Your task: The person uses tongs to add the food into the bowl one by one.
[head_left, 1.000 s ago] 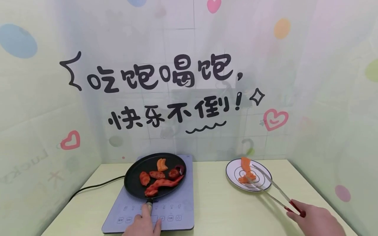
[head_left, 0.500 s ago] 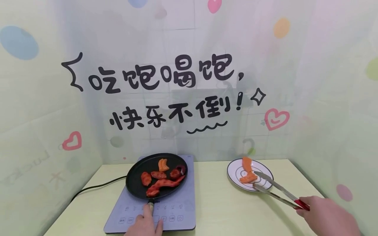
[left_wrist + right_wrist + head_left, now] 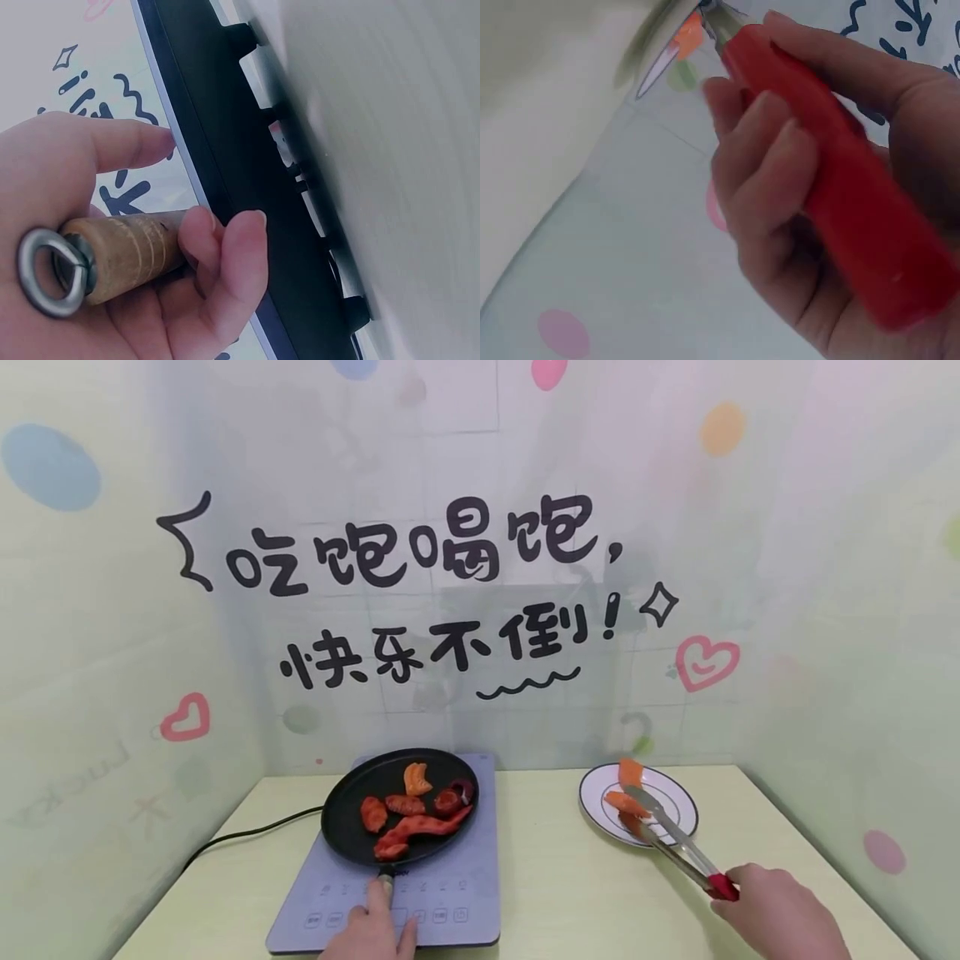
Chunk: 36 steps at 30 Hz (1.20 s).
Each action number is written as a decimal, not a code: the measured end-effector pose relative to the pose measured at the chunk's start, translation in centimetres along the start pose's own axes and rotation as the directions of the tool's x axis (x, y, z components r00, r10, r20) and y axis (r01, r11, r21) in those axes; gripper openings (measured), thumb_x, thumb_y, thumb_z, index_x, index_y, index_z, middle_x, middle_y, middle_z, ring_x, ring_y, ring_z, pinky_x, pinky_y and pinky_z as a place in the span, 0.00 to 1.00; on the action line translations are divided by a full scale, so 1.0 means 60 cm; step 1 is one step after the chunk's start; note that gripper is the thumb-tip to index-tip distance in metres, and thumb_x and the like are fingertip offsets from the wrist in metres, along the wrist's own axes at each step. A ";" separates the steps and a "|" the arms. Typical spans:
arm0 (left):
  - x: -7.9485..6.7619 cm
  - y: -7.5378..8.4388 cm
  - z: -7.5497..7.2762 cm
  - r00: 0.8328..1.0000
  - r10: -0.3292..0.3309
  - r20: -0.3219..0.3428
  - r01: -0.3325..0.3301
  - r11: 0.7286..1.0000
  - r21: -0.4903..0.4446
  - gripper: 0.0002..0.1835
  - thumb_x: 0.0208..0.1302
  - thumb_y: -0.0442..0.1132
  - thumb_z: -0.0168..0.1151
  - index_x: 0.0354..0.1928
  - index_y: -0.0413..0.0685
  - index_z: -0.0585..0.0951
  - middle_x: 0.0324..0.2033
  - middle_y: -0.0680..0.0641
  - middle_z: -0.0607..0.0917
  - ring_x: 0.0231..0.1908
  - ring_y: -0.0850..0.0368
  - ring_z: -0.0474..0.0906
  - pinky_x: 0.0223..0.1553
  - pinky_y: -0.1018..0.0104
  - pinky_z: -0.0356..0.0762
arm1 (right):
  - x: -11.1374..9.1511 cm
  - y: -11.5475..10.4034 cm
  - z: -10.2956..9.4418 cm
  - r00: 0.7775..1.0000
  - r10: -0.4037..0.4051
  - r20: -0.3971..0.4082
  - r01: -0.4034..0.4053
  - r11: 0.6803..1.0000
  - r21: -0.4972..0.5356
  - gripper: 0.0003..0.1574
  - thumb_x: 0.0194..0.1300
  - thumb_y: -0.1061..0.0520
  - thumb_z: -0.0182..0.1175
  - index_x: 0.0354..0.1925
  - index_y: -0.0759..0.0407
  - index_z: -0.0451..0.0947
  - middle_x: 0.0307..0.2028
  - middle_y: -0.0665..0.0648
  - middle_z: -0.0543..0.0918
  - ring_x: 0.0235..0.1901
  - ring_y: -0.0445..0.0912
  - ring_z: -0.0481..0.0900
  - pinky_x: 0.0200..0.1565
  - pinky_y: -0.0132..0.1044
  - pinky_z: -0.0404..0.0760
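Note:
My left hand [image 3: 367, 931] holds the frying pan [image 3: 341, 814] by its wooden handle [image 3: 127, 251], fingers curled round it in the left wrist view. In the pan lie an orange piece [image 3: 416, 778], reddish wing-like pieces [image 3: 405, 804] and a long red strip [image 3: 435, 827]. On the right, my right hand [image 3: 783, 910] grips metal tongs [image 3: 693, 856] by their red handle [image 3: 817, 157]. The tong tips reach over the white plate [image 3: 682, 802], either side of an orange slice [image 3: 622, 802]. Another orange slice [image 3: 632, 772] lies behind it, near the plate's far rim.
The pan rests on a flat induction cooker [image 3: 450, 893] with touch symbols along its front. A black cable [image 3: 251, 832] runs left from it over the pale table [image 3: 540, 860]. Printed curtain walls [image 3: 465, 718] enclose the back and sides.
The tongs first drew back to the right, then came forward and left; their tips now straddle the front orange slice, which has shifted slightly. My left hand stays on the pan handle.

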<state>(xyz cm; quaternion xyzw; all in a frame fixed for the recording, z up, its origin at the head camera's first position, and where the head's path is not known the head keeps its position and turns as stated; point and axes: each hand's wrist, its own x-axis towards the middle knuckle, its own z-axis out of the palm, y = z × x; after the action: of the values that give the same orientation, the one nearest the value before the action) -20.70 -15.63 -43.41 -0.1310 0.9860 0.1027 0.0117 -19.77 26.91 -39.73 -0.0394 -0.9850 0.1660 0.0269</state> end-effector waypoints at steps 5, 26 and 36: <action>0.000 0.000 -0.002 1.000 -0.006 0.014 0.006 1.000 0.008 0.34 0.57 0.57 0.64 0.50 0.36 0.65 0.22 0.41 0.70 0.17 0.49 0.70 0.24 0.54 0.72 | 0.012 -0.008 0.025 0.991 0.064 0.116 -0.084 0.981 0.173 0.24 0.57 0.43 0.64 0.43 0.59 0.79 0.16 0.53 0.70 0.11 0.44 0.65 0.20 0.37 0.66; -0.002 0.000 -0.001 1.000 0.008 0.006 -0.008 1.000 0.001 0.33 0.57 0.57 0.64 0.49 0.36 0.65 0.23 0.40 0.70 0.17 0.49 0.70 0.24 0.53 0.72 | 0.012 -0.035 0.052 0.946 0.071 0.318 -0.280 0.676 0.682 0.25 0.75 0.43 0.44 0.39 0.66 0.67 0.16 0.52 0.67 0.10 0.40 0.63 0.16 0.30 0.67; -0.007 0.001 -0.003 1.000 0.002 0.001 -0.002 1.000 0.004 0.32 0.57 0.57 0.64 0.47 0.37 0.64 0.22 0.41 0.70 0.17 0.49 0.69 0.23 0.54 0.72 | 0.024 -0.049 0.066 0.919 -0.010 0.395 -0.354 0.425 0.833 0.28 0.76 0.41 0.38 0.51 0.66 0.62 0.19 0.50 0.70 0.11 0.36 0.66 0.15 0.26 0.68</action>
<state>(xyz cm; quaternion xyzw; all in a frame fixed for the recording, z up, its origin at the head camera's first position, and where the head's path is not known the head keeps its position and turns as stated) -20.34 -15.48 -43.17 -0.1297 0.9863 0.1008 0.0122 -21.67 22.97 -42.46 -0.0921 -0.7269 0.6650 -0.1448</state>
